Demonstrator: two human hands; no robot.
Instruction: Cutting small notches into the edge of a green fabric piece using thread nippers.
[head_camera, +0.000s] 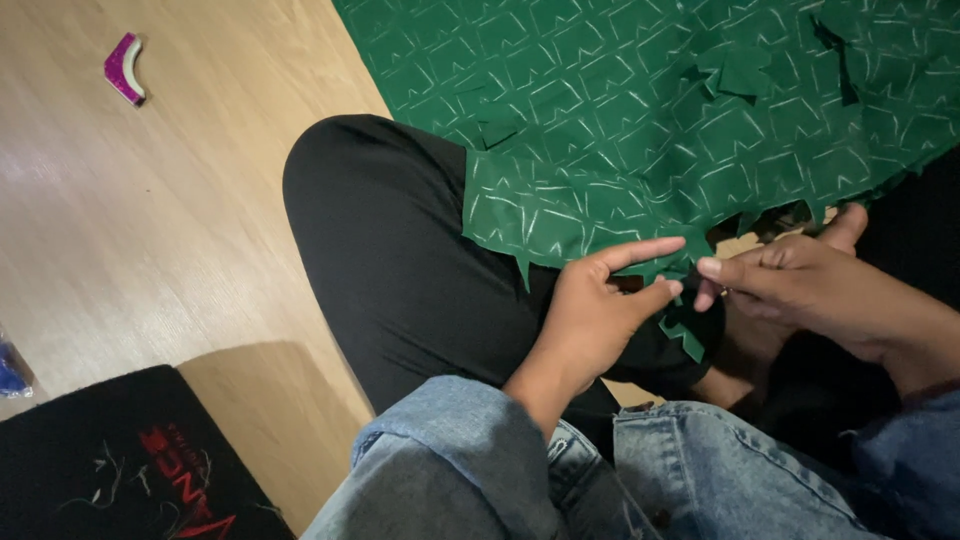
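Observation:
A large green cloth (640, 110) marked with white chalk lines lies across my lap and the floor, its near edge cut into jagged tabs. My left hand (600, 310) pinches that edge, thumb and fingers closed on a green tab, index finger pointing right. My right hand (800, 280) is just to the right, fingers curled at the same edge and holding something small and dark that is mostly hidden. A small cut green scrap (685, 335) hangs below my left fingers.
My black-trousered knee (400, 250) sticks out to the left under the cloth. Light wooden floor (150, 230) lies on the left, with a pink curved piece (125, 68) at top left, a black mat (110, 460) with red print at bottom left, and a blue object (10, 370) at the left edge.

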